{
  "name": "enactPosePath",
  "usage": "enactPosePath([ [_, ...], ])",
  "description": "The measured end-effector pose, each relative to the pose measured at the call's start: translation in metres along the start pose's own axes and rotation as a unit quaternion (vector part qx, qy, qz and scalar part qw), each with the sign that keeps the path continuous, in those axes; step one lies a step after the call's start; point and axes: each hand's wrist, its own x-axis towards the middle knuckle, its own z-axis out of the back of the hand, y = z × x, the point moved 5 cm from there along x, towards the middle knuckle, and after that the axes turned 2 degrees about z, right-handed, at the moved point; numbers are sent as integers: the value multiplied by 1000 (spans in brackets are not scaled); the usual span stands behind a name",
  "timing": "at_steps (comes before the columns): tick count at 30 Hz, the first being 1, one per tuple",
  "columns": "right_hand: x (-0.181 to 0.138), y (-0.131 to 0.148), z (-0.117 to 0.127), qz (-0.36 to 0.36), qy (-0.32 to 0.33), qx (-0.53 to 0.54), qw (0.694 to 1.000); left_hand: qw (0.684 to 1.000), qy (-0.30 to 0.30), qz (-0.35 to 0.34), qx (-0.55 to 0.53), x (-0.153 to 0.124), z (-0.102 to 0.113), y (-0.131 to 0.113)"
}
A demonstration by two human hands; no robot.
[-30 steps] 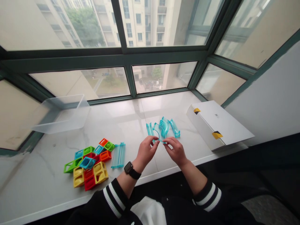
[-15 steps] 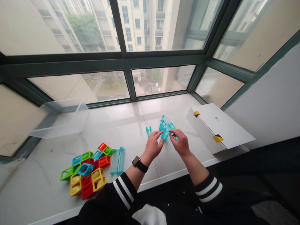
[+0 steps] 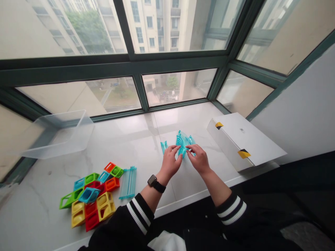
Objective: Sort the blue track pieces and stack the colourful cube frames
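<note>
In the head view, a translucent turquoise plastic track piece (image 3: 184, 140) with curved ribs is between my hands at the middle of the white counter. My left hand (image 3: 171, 160) pinches its near left edge with thumb and fingertips. From the other side my right hand (image 3: 198, 157) is closed on its near right part, fingertips partly hiding the plastic. A small turquoise piece (image 3: 163, 146) lies just left of my left hand. Farther left is a flat, straight turquoise track piece (image 3: 128, 183), beside a cluster of coloured plastic blocks (image 3: 91, 194) in red, yellow, green, blue and orange.
A clear plastic bin (image 3: 62, 134) stands at the back left near the window. On the right is a white box (image 3: 248, 137) with yellow-and-black tape tabs. The white counter (image 3: 131, 139) runs along green window frames, and its front edge is close to my body.
The view has shifted a little, so the blocks and bin appear farther left. Both hands stay at the turquoise track piece, with only slight finger movement.
</note>
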Motion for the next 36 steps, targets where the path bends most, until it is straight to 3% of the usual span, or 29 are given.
enactPosePath([
  [36, 0, -5, -3, 1, 18, 15, 1000, 1000, 8, 15, 1, -2, -9, 8],
])
